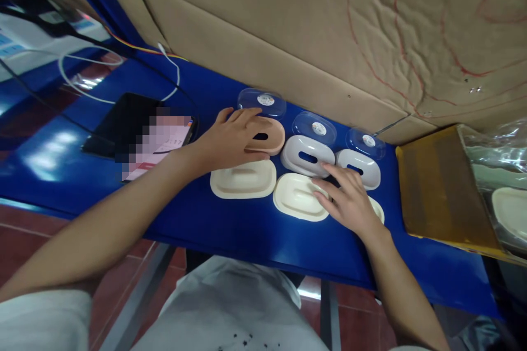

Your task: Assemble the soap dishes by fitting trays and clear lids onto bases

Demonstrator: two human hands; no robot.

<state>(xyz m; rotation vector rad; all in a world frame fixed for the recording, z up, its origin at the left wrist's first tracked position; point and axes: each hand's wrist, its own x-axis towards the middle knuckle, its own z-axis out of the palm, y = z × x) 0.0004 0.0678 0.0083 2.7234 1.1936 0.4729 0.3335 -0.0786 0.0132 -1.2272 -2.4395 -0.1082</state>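
My left hand (233, 140) spans a peach oval dish with a slot (275, 136), fingers along its far edge and thumb at the near edge. My right hand (349, 203) has its fingers spread, the index fingertip at the edge of a pale lilac slotted dish (293, 148). Its thumb and another finger reach over a cream oval tray (290, 197). Beside these are a second pale slotted dish (373, 174) and another cream tray (230, 184). A third cream tray (378, 209) is mostly hidden by my right hand.
Clear plastic lids (255, 100) with round stickers line the back of the blue table (230, 230), against a cardboard wall (267, 38). An open cardboard box (432, 186) with bagged pieces stands right. A phone (164, 145) and white cable (61, 66) lie left.
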